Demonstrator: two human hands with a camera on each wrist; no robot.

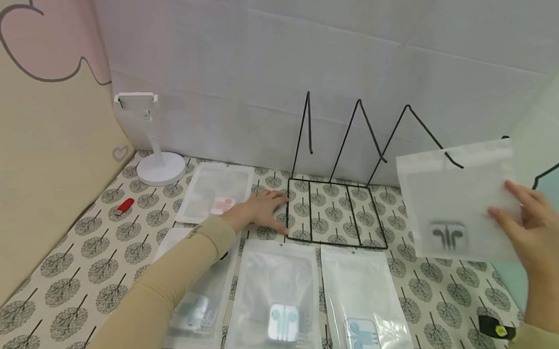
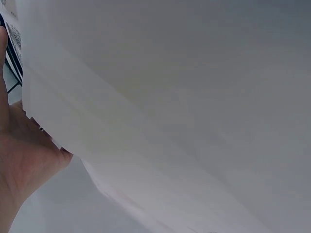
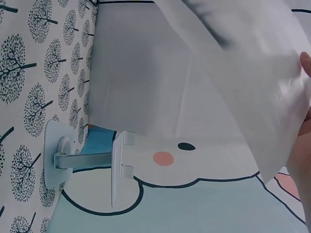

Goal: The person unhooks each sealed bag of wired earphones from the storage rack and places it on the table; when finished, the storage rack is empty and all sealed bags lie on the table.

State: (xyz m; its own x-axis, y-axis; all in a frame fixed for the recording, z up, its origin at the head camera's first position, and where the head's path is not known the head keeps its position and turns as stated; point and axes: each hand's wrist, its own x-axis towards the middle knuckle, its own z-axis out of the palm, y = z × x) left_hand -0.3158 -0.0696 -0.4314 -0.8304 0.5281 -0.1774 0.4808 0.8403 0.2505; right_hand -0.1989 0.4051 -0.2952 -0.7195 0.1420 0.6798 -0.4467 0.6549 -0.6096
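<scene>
My right hand (image 1: 540, 233) pinches a frosted plastic pouch (image 1: 455, 201) by its right edge, thumb in front. The pouch is raised off the table, and a dark earphone shape shows through its lower part. One wire of the black wire rack (image 1: 336, 244) crosses in front of its top edge. At the rack's left side, my left hand (image 1: 260, 210) lies with fingers and thumb extended, touching the frame. In the left wrist view, a pale blurred sheet hides most of the scene beside the left hand (image 2: 26, 155). The right wrist view shows the pouch (image 3: 257, 97) close up.
Several pouches with earphones lie flat, including a middle pouch (image 1: 278, 281), a right pouch (image 1: 363, 292) and a back-left pouch (image 1: 211, 189). A white phone stand (image 1: 161, 168) and a red object (image 1: 126, 204) are at left. A black-and-yellow item (image 1: 493, 327) lies right.
</scene>
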